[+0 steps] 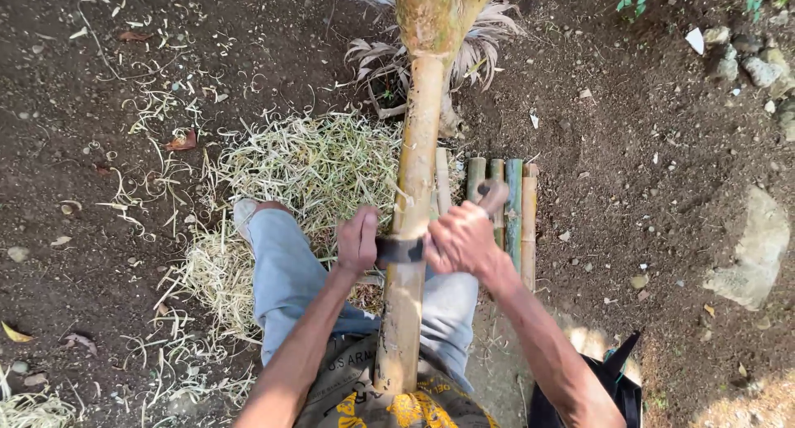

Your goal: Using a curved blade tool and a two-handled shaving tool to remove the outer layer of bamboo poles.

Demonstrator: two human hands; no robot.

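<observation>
Bamboo pole; blade; both hands

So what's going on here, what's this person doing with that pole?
A seated person is scraping a long bamboo pole that runs from their lap out over the ground. The left hand and right hand grip the two ends of a dark blade laid across the pole. The stretch above the blade looks pale and bare; the far end is still greenish. A heap of shavings lies on the soil to the left, and short cut bamboo pieces sit to the right.
</observation>
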